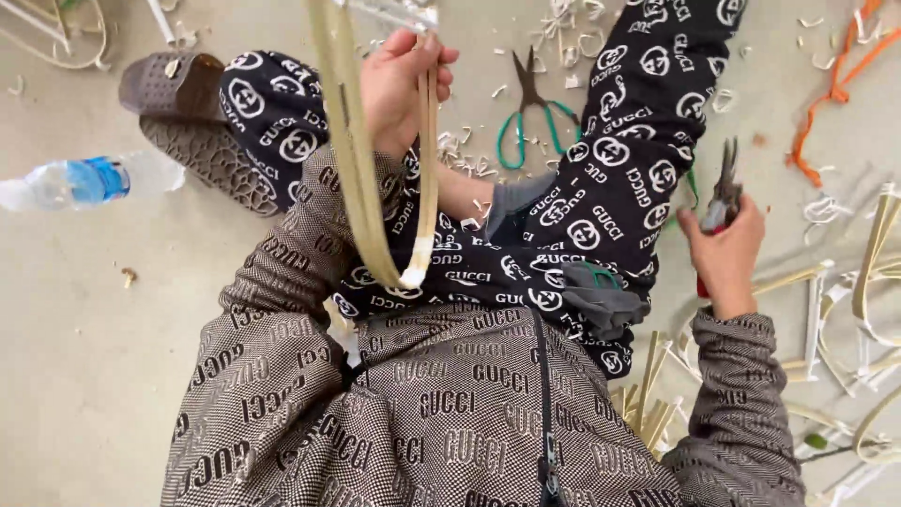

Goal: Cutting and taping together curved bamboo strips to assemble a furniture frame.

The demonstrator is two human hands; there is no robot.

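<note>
Two hands busy: left hand [399, 84] closed around looped bamboo strip [375, 188] hanging over the lap; right hand [727, 253] gripping red-handled pliers [723, 192], tips up. Farther off, green-handled scissors [530, 108] on the floor; far left, water bottle [84, 180], brown sandal [188, 122].

two bare hands, left hand [399, 89] and right hand [725, 255], one looped pale bamboo strip [371, 188], one red-handled pair of pliers [723, 202], one green-handled pair of scissors [530, 113], one clear plastic water bottle [89, 180], one brown rubber slipper [188, 117], one orange cord [835, 84], loads of pale shavings on the floor, too many to count
</note>
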